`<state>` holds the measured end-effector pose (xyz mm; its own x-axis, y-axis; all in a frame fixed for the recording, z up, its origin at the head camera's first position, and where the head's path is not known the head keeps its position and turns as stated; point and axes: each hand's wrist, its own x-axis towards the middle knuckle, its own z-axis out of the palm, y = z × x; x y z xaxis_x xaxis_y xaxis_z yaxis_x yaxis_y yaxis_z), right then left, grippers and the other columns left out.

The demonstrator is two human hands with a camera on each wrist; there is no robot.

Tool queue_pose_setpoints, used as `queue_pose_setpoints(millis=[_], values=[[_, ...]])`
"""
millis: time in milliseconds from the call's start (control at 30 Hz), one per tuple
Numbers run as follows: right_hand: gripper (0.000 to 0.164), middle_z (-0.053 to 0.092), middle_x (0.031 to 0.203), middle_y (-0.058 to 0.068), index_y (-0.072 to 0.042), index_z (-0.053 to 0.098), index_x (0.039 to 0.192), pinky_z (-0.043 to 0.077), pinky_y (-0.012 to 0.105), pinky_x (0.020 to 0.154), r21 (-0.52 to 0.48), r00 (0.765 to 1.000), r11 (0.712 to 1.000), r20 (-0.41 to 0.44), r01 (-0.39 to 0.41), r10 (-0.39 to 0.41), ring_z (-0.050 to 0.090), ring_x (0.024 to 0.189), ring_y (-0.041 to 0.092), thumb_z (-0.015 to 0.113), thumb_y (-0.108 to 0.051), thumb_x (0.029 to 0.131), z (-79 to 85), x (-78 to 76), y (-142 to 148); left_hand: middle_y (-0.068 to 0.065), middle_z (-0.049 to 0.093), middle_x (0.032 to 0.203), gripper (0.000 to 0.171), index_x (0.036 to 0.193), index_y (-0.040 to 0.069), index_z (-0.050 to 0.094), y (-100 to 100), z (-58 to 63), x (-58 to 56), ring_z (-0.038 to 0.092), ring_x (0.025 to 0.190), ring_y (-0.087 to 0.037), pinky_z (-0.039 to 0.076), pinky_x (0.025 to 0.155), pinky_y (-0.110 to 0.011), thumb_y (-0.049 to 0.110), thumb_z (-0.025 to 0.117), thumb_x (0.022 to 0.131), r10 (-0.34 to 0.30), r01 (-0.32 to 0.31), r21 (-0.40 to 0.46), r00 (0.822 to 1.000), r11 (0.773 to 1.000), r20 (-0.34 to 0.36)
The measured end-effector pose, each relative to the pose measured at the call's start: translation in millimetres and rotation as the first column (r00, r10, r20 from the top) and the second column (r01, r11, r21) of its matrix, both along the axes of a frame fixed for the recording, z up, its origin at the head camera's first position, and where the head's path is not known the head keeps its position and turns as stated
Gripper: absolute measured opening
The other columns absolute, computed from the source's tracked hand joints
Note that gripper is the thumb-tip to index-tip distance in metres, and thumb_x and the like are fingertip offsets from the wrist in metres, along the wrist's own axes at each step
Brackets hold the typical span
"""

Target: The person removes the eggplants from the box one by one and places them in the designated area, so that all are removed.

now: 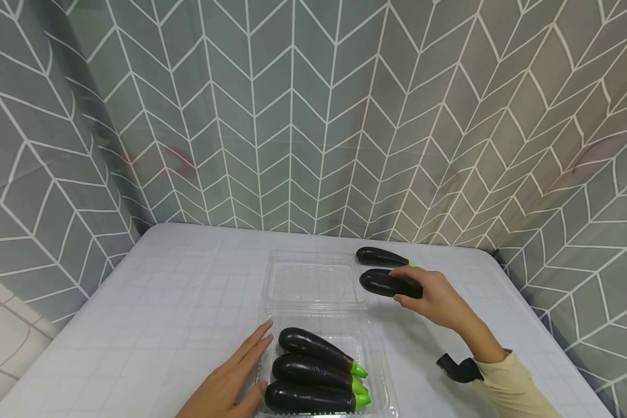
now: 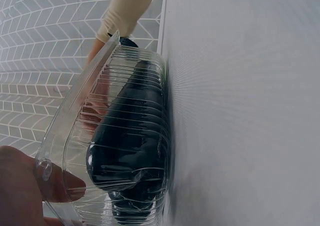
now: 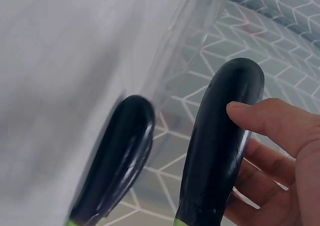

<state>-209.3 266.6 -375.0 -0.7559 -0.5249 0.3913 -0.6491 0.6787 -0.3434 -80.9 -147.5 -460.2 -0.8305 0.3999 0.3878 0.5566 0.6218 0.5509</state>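
Observation:
My right hand grips a dark eggplant to the right of the clear plastic container's lid. In the right wrist view, the thumb lies across this eggplant and the fingers curl behind it. A second eggplant with a green stem end lies just beyond. My left hand rests along the left side of the clear plastic container, fingers extended; the left wrist view shows a digit at the rim. Inside the container, three eggplants lie side by side, green ends to the right.
The container's transparent lid lies folded back on the white-covered table. Grey curtains with white chevron lines stand behind and at both sides. A black strap-like piece sits by the right sleeve.

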Motion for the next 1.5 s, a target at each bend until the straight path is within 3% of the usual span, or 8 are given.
queue_pose_setpoints(millis=[633,967,1500], values=[[0.039,0.072,0.117,0.016,-0.001,0.071,0.119,0.051,0.060,0.093,0.006,0.988,0.990,0.066,0.142,-0.142,0.066,0.112,0.042,0.084,0.000,0.083,-32.0,-23.4,20,-0.003,0.034,0.167,0.067,0.151,0.000,0.051,0,0.3,0.8,0.048,0.141,-0.021,0.054,0.098,-0.047,0.011,0.072,0.089,0.001,-0.001,0.007,1.000,1.000,-0.001],[0.042,0.069,0.116,0.015,0.000,0.071,0.117,0.049,0.061,0.097,-0.049,0.991,0.990,0.034,0.130,-0.128,0.064,0.113,0.042,0.084,0.006,0.078,-42.2,-26.9,18,-0.003,0.033,0.167,0.067,0.152,-0.001,0.049,-1,-0.5,0.2,0.049,0.141,-0.019,0.054,0.097,-0.047,0.012,0.072,0.090,-0.011,0.011,0.009,1.000,1.000,-0.011],[0.041,0.064,0.109,0.012,0.001,0.073,0.117,0.049,0.059,0.095,0.001,0.992,0.992,0.033,0.124,-0.124,0.061,0.108,0.039,0.086,0.003,0.078,-47.3,-36.1,8,-0.004,0.033,0.167,0.066,0.153,0.000,0.049,-1,0.3,0.1,0.047,0.142,-0.020,0.054,0.098,-0.048,0.013,0.070,0.091,-0.019,0.019,0.014,1.000,1.000,0.006]])
